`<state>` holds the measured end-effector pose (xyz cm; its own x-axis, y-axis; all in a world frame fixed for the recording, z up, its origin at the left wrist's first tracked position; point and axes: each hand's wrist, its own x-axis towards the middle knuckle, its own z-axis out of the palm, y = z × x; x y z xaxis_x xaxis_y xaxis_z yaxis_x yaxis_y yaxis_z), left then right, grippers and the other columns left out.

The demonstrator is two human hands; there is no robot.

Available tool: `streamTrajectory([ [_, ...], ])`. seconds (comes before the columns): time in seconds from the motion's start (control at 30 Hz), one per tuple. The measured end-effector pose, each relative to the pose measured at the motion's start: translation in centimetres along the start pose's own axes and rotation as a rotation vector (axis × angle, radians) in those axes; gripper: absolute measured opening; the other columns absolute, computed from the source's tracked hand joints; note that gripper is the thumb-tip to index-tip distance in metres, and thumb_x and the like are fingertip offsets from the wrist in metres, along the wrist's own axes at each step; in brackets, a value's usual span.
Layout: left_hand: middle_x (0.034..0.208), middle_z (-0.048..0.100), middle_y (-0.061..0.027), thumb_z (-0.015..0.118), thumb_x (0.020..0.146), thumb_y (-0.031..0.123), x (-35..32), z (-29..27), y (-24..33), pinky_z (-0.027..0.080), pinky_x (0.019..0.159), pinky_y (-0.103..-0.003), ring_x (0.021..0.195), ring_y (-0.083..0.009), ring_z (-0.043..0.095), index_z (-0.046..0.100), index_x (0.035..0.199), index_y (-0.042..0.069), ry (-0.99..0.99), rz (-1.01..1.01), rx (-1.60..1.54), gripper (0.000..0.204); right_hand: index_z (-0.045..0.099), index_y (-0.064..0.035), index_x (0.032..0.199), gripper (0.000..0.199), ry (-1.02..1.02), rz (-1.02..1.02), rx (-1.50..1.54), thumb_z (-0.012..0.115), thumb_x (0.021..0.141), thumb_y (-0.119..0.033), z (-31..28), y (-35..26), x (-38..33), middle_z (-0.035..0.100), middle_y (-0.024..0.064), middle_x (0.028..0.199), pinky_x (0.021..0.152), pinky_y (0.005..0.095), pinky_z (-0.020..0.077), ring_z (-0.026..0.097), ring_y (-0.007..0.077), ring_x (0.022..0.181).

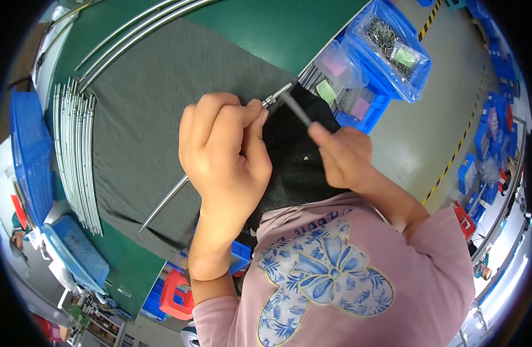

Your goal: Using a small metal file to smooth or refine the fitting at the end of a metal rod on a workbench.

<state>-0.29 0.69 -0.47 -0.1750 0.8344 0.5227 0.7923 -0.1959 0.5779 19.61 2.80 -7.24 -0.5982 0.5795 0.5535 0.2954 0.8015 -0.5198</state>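
My left hand [225, 147] is closed around a slender shiny metal rod [165, 202], which runs slantwise over the grey cloth. Its lower end sticks out below the hand, and the middle is hidden in the grip. Past my thumb and forefinger shows the rod's upper end, with a small stepped metal fitting [270, 100] on it. My right hand [344, 151] grips a thin grey metal strip [296, 108], smeared by motion, so I cannot make out its exact kind. The strip's far tip is close beside the fitting; whether they touch I cannot tell.
A grey cloth [144, 92] covers part of the green table [231, 26]. Several metal rods [75, 156] lie in a row at left, longer ones [138, 34] behind. Blue bins [387, 87] of small metal parts and rods stand far right. Blue baskets [31, 156] line the left edge.
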Motion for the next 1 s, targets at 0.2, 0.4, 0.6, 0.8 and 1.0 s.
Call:
streamTrajectory([
  [0.2,0.075,0.056,-0.0069,0.072,0.067,-0.004,0.0,-0.2,0.2,0.040,0.056,-0.033,0.064,-0.0236,0.050,0.061,0.074,0.004,-0.011,-0.042,-0.005,0.015,0.051,0.0038,0.124,0.038,0.362,0.671,0.708,0.055,0.088,-0.004,2.5,0.4,3.1,0.050,-0.0020,0.072,0.053,0.0230,0.0352,0.042,0.0061,0.057],
  [0.4,0.076,0.056,-0.0072,0.072,0.067,-0.004,-0.2,-0.2,0.3,0.041,0.056,-0.033,0.064,-0.0239,0.051,0.061,0.074,0.004,-0.022,-0.084,-0.010,0.015,0.060,-0.0005,0.089,0.014,0.287,1.007,1.174,0.068,0.086,-0.011,2.9,-1.2,5.2,0.050,-0.0067,0.065,0.051,0.0183,0.0310,0.041,0.0000,0.057],
  [0.6,0.076,0.056,-0.0071,0.071,0.067,-0.004,-0.1,0.2,0.2,0.041,0.056,-0.034,0.064,-0.0245,0.050,0.060,0.074,0.003,0.021,-0.035,-0.013,0.014,0.059,-0.0018,0.084,0.013,0.430,0.711,0.917,0.070,0.085,-0.008,2.3,-3.5,7.8,0.052,-0.0050,0.059,0.048,0.0182,0.0342,0.046,-0.0005,0.054],
  [0.8,0.075,0.054,-0.0069,0.069,0.069,-0.003,-0.1,0.2,-0.2,0.041,0.056,-0.034,0.064,-0.0248,0.049,0.060,0.073,0.003,0.039,0.013,-0.020,0.012,0.056,-0.0004,0.076,0.020,0.405,0.548,0.337,0.075,0.078,-0.008,3.3,-2.9,9.0,0.040,-0.0016,0.048,0.041,0.0214,0.0309,0.039,0.0025,0.044],
  [1.0,0.076,0.054,-0.0062,0.070,0.069,-0.002,0.0,0.4,-0.2,0.041,0.057,-0.034,0.064,-0.0243,0.049,0.061,0.075,0.003,0.031,0.021,-0.022,0.012,0.056,-0.0018,0.074,0.021,0.566,0.445,0.156,0.076,0.077,-0.008,3.6,-1.9,8.0,0.044,0.0001,0.049,0.042,0.0218,0.0329,0.039,0.0036,0.045],
])
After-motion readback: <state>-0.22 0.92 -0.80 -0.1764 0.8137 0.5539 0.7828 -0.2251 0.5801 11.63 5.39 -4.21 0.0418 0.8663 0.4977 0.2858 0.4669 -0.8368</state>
